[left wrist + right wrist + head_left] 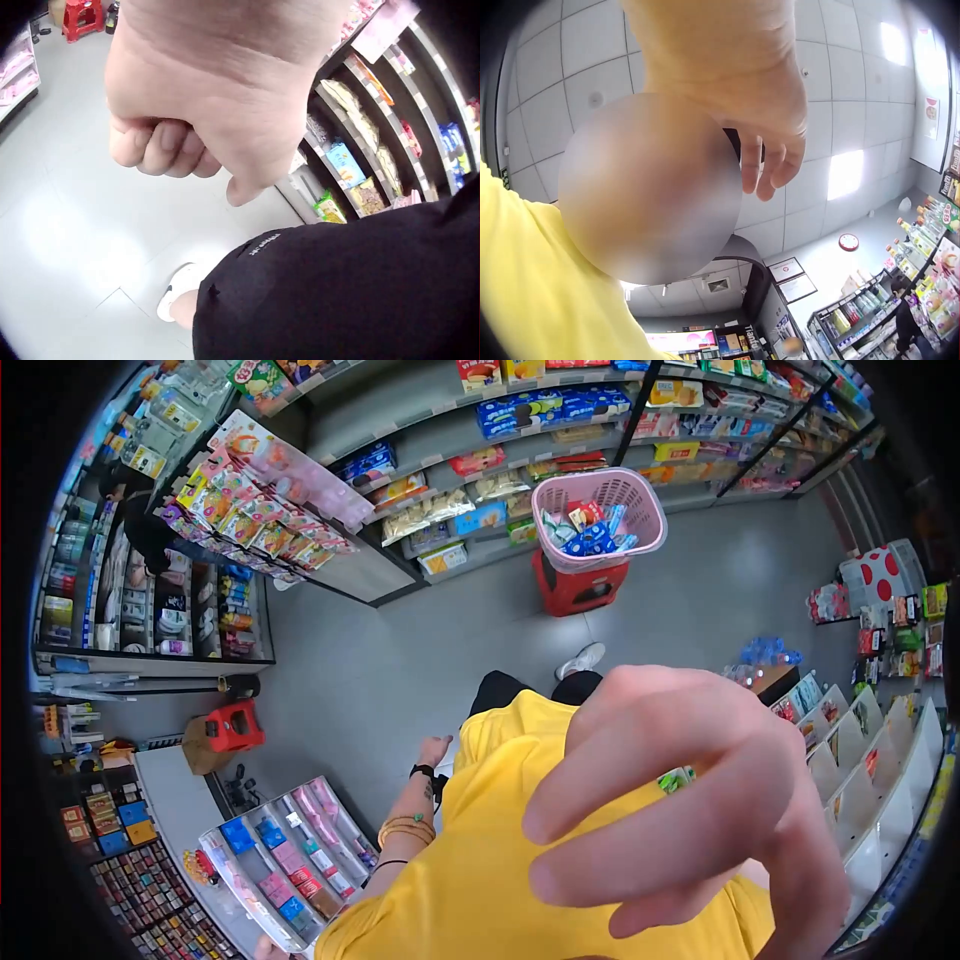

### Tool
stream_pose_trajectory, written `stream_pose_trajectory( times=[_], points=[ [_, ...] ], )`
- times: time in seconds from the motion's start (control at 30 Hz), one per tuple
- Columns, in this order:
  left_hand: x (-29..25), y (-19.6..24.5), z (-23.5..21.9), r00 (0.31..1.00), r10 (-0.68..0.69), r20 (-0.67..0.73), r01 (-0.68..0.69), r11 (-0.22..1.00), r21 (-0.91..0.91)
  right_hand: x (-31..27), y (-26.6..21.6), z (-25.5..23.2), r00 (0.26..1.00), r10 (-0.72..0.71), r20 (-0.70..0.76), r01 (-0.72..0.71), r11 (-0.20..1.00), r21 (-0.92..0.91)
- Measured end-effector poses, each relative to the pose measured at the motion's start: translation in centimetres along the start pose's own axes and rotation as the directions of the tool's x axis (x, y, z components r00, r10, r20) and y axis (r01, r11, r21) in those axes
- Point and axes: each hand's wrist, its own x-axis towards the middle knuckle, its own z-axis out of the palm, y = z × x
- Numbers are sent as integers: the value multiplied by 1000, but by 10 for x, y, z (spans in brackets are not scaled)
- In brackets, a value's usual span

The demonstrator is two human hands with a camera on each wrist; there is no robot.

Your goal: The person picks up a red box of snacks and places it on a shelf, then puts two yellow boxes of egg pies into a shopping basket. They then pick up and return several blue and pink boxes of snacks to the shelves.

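Note:
Raised close in front of the head camera, the right hand (680, 790) has bent, spread fingers and holds nothing visible. The right wrist view shows the same hand (757, 112) beside the blurred head, fingers hanging loosely. The left hand (435, 750) hangs low at the person's side, near the black shorts (337, 292). In the left wrist view, this left hand (210, 112) has loosely curled fingers with nothing seen in them. A pink basket (648, 520) containing several packets (590, 540) stands on a red stool (580, 592), away from both hands.
Snack shelves (400, 420) run along the far side. A hanging packet rack (250, 510) stands at upper left. Nearer left are a second red stool (235, 726) and a counter display (300, 860). White divided racks (870, 760) and wrapped bottles (770, 652) are at right.

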Motion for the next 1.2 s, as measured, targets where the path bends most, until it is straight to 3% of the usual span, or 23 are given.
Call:
stream_pose_trajectory(
  times=[0.03,0.13,0.23,0.47,0.53,0.63,0.73,0.77,0.8,0.83,0.9,0.93,0.97,1.0,1.03,1.07,1.1,1.13,1.17,1.2],
  points=[
    [2,-8,5,999,26,-25,-25,1000,18,-2,2,0,1000,0,-11,0,1000,3],
    [1,-7,0,969,-177,173,195,977,-91,-6,9,3,1000,9,-26,-9,1000,10],
    [9,-8,10,991,-90,98,112,959,-260,-3,12,7,998,46,-44,-45,999,17],
    [38,17,14,993,119,8,-114,963,-245,1,17,7,962,210,-174,-201,977,64],
    [31,32,11,991,132,-18,-130,938,-322,-1,22,-3,951,268,-157,-266,963,35],
    [36,33,12,961,255,-103,-272,934,-233,-25,57,-30,930,366,26,-358,922,-148],
    [12,59,-9,991,129,-35,-133,944,-301,-97,118,-49,671,741,-35,-739,663,-122],
    [-3,72,-19,990,126,-62,-137,965,-222,-144,145,-55,541,837,-85,-840,531,-111],
    [1,72,-17,992,98,-75,-114,961,-254,-196,169,-63,400,909,-119,-911,381,-157],
    [0,69,-14,994,66,-85,-88,954,-285,-260,189,-70,399,899,-178,-892,336,-303],
    [11,53,-1,995,58,-79,-78,959,-274,-400,211,-91,160,971,-176,-820,32,-572],
    [5,57,-3,994,88,-72,-104,960,-258,-450,210,-99,-91,981,-174,-753,-182,-632],
    [-4,65,-9,991,118,-67,-131,962,-241,-518,205,-105,-123,974,-191,-775,-214,-595],
    [-9,70,-12,987,147,-60,-157,962,-223,-528,185,-107,-254,943,-215,-771,-332,-543],
    [13,47,13,987,54,-153,-94,959,-268,-552,167,-110,-335,913,-231,-801,-405,-441],
    [12,52,11,988,44,-148,-83,959,-271,-606,152,-110,-356,889,-287,-829,-442,-342],
    [9,58,9,989,34,-143,-73,959,-275,-616,133,-107,-483,801,-353,-836,-542,-88],
    [5,65,6,990,24,-140,-63,958,-279,-667,121,-105,-480,789,-382,-836,-544,-72],
    [5,72,3,989,7,-145,-51,953,-300,-684,110,-107,-595,752,-284,-778,-627,-32],
    [5,79,1,989,-10,-149,-39,946,-322,-675,98,-106,-636,723,-269,-747,-664,-18]
  ],
)
